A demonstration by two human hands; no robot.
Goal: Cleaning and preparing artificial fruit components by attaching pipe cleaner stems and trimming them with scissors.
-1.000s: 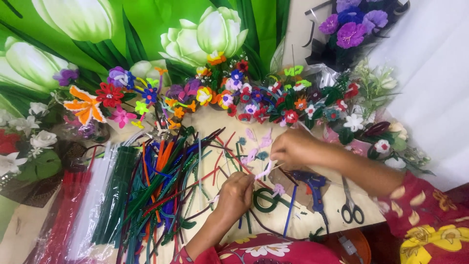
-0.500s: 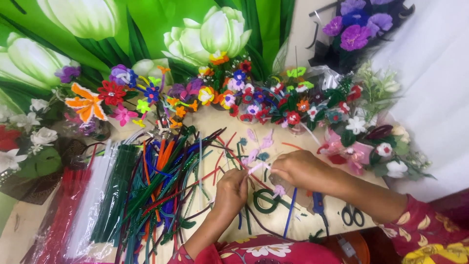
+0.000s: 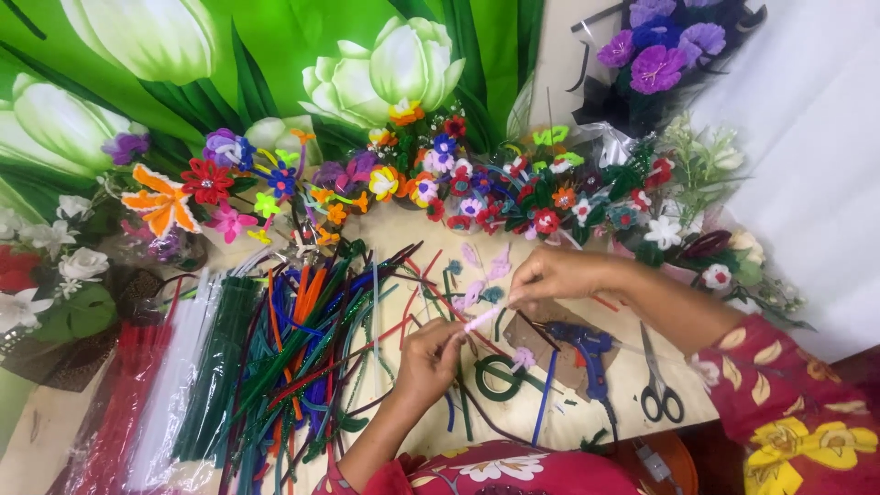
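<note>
pink pipe cleaner (image 3: 483, 318) slanting mid-frame, pinched between left hand (image 3: 429, 357) lower left and right hand (image 3: 553, 273) upper right.

We see a brightly and evenly lit scene, the light soft and seemingly from overhead, with colours strongly saturated. Shadows are faint and short beneath the left hand (image 3: 429, 356) and right hand (image 3: 555, 273). A slight sheen shows on the clear plastic wrapping (image 3: 170, 385). The white cloth (image 3: 807, 137) looks nearly washed out. Detail softens slightly, and lines bend mildly, toward the edges.
</note>
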